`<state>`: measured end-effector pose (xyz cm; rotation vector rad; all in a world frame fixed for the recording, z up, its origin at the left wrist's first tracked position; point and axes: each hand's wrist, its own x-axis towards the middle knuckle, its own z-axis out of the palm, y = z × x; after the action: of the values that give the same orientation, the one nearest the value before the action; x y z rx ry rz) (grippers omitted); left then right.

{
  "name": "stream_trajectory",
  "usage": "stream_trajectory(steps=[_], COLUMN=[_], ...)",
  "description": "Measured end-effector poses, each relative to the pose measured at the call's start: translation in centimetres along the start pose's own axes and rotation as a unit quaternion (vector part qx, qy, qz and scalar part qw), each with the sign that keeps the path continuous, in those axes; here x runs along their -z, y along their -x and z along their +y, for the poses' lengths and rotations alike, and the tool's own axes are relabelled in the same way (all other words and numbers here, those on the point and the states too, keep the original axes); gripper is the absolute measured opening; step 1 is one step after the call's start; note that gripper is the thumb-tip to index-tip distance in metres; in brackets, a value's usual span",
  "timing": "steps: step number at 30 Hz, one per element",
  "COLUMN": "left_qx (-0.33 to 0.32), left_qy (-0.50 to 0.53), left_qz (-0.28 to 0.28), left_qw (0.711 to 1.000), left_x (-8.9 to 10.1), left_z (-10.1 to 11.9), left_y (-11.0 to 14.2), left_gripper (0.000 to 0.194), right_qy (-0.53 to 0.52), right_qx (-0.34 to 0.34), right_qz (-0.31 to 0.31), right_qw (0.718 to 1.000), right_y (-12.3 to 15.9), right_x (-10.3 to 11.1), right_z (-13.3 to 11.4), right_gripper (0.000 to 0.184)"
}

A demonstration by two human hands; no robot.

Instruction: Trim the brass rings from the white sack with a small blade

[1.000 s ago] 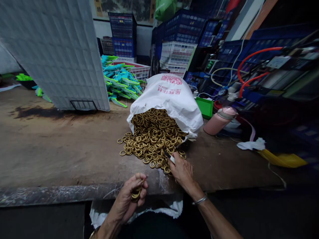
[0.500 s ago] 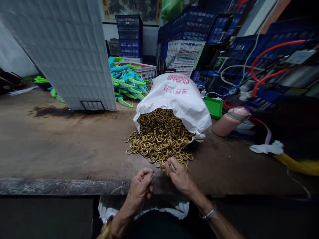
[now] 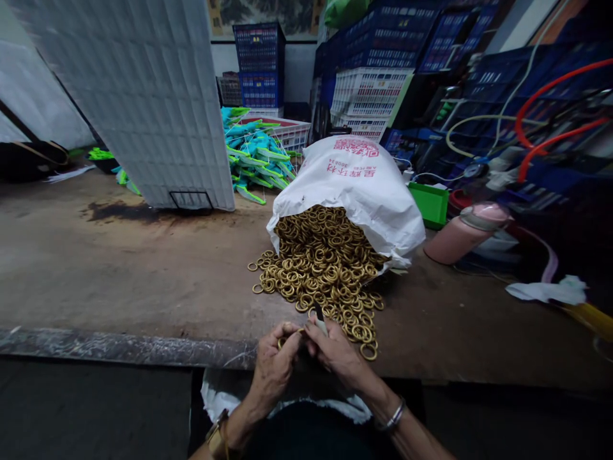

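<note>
A white sack (image 3: 364, 191) lies on its side on the workbench, spilling a heap of brass rings (image 3: 325, 268). Both hands meet at the bench's front edge, just below the heap. My left hand (image 3: 275, 364) is closed around a brass ring (image 3: 287, 337) pinched at its fingertips. My right hand (image 3: 335, 354) is closed on a small dark-tipped tool (image 3: 319, 317) that points up toward the rings, and its fingers touch the left hand's.
A white gridded panel (image 3: 143, 102) stands at the back left of the worn bench (image 3: 119, 275). Teal and green plastic parts (image 3: 253, 156) are piled behind it. A green box (image 3: 428, 203), a pink flask (image 3: 462, 233), hoses and stacked crates crowd the right.
My right hand has drawn back from the ring heap toward the bench edge and met my left hand, which rose to join it. The view has shifted left a little.
</note>
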<state>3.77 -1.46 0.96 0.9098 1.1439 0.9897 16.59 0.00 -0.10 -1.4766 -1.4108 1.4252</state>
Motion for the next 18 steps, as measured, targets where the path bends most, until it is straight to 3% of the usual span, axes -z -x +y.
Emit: stream_trajectory(steps=[7,14,18], left_qx=[0.08,0.082,0.077], left_qy=[0.042,0.033,0.045], left_qz=[-0.056,-0.06,-0.055], left_qw=[0.994,0.994,0.994], left_x=[0.19,0.21,0.38], left_z=[-0.16,-0.33,-0.7], left_y=[-0.05,-0.04,-0.01], left_gripper=[0.03,0.036,0.035], right_qy=[0.031,0.03,0.102], right_qx=[0.035,0.056,0.063], right_qz=[0.042,0.038,0.074], right_qw=[0.998,0.997,0.99], right_y=[-0.23,-0.25,-0.1], right_x=[0.13,0.01,0.38], right_z=[-0.21,-0.4,-0.12], right_gripper=[0.023,0.023,0.025])
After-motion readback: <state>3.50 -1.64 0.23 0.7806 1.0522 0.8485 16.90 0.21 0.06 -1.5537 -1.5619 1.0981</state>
